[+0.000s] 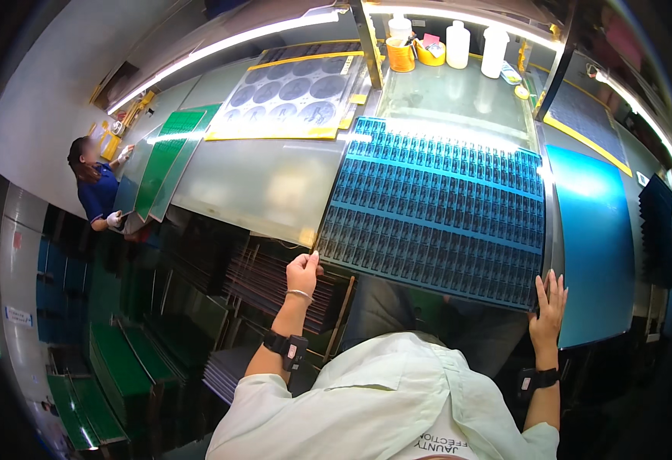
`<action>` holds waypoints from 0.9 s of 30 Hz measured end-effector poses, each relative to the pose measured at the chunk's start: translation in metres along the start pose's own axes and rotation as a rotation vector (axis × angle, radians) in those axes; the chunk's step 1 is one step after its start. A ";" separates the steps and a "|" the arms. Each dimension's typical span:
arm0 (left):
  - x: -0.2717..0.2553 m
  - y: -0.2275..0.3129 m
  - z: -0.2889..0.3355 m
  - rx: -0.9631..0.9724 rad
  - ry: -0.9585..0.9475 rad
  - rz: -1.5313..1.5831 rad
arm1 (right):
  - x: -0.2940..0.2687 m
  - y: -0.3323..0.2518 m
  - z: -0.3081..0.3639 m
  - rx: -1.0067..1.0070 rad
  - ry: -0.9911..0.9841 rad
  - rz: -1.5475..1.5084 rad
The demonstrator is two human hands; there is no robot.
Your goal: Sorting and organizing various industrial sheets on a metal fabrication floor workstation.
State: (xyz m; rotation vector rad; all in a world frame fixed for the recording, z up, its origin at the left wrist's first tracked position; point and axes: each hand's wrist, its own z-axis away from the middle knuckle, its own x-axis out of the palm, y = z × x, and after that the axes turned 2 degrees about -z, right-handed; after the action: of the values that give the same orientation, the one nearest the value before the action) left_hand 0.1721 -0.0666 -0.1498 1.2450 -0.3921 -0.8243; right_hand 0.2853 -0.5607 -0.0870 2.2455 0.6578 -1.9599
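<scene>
A large blue sheet printed with rows of small dark rectangles [436, 207] lies on the worktop in front of me, its near edge reaching toward my body. My left hand [303, 274] is closed on the sheet's near left corner, thumb and fingers pinched together. At the near right corner, my right hand [549, 310] has its fingers stretched out and apart, touching the right edge. Part of its thumb is hidden by the sheet's edge. A plain blue panel [593, 245] lies beside the right hand.
White bottles [457, 44] and an orange tub [400, 55] stand at the back. Left lies a film with dark circles [286, 96]. A co-worker [98, 180] handles a green panel [169, 157] farther left. Racks of green panels [125, 368] stand below; a post [368, 46] rises behind the sheet.
</scene>
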 end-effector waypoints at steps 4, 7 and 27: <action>0.010 0.013 -0.003 0.128 0.094 -0.122 | -0.002 0.013 -0.006 -0.131 0.143 0.105; -0.013 0.064 -0.024 0.258 0.126 -0.114 | -0.034 0.002 -0.028 -0.256 0.334 0.113; 0.133 0.279 -0.313 0.762 -0.203 -0.455 | -0.004 0.045 -0.279 0.440 0.277 -0.673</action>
State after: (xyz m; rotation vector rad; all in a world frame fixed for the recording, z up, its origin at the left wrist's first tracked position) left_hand 0.5634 0.0718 -0.0051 2.0107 -0.6328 -1.2561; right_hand 0.5597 -0.5071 -0.0439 2.8739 1.2617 -2.2586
